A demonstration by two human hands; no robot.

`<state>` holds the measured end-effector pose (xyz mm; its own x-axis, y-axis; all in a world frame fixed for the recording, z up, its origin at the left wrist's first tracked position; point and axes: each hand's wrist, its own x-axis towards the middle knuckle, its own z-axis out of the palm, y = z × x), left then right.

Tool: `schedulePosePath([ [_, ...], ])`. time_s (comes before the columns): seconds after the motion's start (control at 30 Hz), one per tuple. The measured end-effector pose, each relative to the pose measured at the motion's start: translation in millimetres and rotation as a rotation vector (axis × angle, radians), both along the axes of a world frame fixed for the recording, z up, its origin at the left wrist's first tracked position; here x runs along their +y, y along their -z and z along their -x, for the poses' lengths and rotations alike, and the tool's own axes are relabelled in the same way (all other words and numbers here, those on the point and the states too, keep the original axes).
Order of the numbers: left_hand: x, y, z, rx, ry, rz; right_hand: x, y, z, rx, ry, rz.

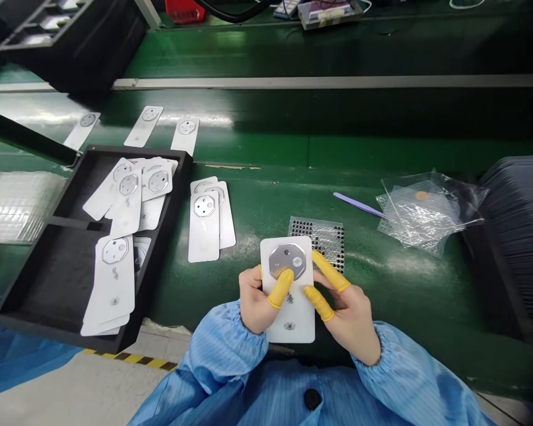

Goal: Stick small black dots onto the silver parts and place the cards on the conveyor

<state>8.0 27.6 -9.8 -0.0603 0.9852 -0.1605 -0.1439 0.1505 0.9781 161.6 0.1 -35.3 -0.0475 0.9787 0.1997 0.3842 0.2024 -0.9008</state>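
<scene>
A white rectangular panel (299, 325) with rounded corners is held upright in front of me, its shiny octagonal metal area and small holes facing me. My left hand (260, 299) grips its left side, yellow-covered thumb lying over the metal area. At the right edge, my right hand (349, 313) pinches the panel with its thumb in front and other fingers partly hidden behind. Its yellow-covered index finger extends along the upper right edge. Just behind the panel, partly covered by it, lies a clear sheet of small black dots (317, 228).
Left of me, a black tray (39, 278) holds several similar panels. More panels (204, 236) lie beside it, and others (144, 124) farther back. Purple tweezers (357, 203) and clear plastic bags (426, 213) lie to the right, near a stack of dark sheets (522, 236).
</scene>
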Motion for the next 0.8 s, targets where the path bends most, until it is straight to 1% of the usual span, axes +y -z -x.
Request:
schedulePosePath([
  [0.03,2.7,0.7,6.7,0.039,-0.05,0.012,2.9,1.5,-3.7,-0.034,-0.044,-0.02],
  [0.1,9.7,2.4,27.0,0.157,-0.201,0.009,9.8,8.2,-14.4,-0.154,-0.11,-0.08],
  [0.17,17.0,5.3,52.6,0.27,-0.36,-0.024,16.5,20.0,-26.7,-0.303,-0.13,-0.159],
  [0.2,19.7,7.4,65.0,0.31,-0.409,-0.033,19.2,26.9,-32.1,-0.365,-0.137,-0.194],
  [0.23,21.7,9.9,75.8,0.338,-0.436,-0.028,21.2,33.5,-36.6,-0.412,-0.15,-0.219],
  [0.3,22.9,15.4,90.0,0.375,-0.434,0.02,23.3,42.9,-41.9,-0.46,-0.18,-0.262],
  [0.37,21.7,20.2,92.6,0.427,-0.395,0.058,23.6,43.6,-43.4,-0.453,-0.159,-0.291],
  [0.4,20.6,21.7,90.1,0.455,-0.371,0.042,23.5,40.5,-43.5,-0.426,-0.125,-0.304],
  [0.47,18.2,22.4,79.5,0.503,-0.301,-0.03,22.9,29.3,-44.2,-0.353,-0.048,-0.331],
  [0.53,15.3,20.2,64.6,0.501,-0.162,-0.066,22.6,16.6,-46.8,-0.309,-0.031,-0.363],
  [0.6,11.8,16.9,47.6,0.408,0.036,-0.019,23.3,7.4,-51.2,-0.327,-0.091,-0.39],
  [0.67,7.8,14.8,30.6,0.223,0.227,0.055,25.7,2.9,-55.4,-0.384,-0.191,-0.394],
  [0.7,5.8,14.6,22.8,0.135,0.295,0.084,27.4,1.9,-56.7,-0.415,-0.236,-0.391],
  [0.73,4.0,14.9,15.8,0.079,0.326,0.103,29.3,1.1,-57.1,-0.44,-0.271,-0.385],
  [0.8,1.2,16.9,5.4,0.076,0.306,0.118,32.7,-1.0,-54.6,-0.446,-0.284,-0.372],
])
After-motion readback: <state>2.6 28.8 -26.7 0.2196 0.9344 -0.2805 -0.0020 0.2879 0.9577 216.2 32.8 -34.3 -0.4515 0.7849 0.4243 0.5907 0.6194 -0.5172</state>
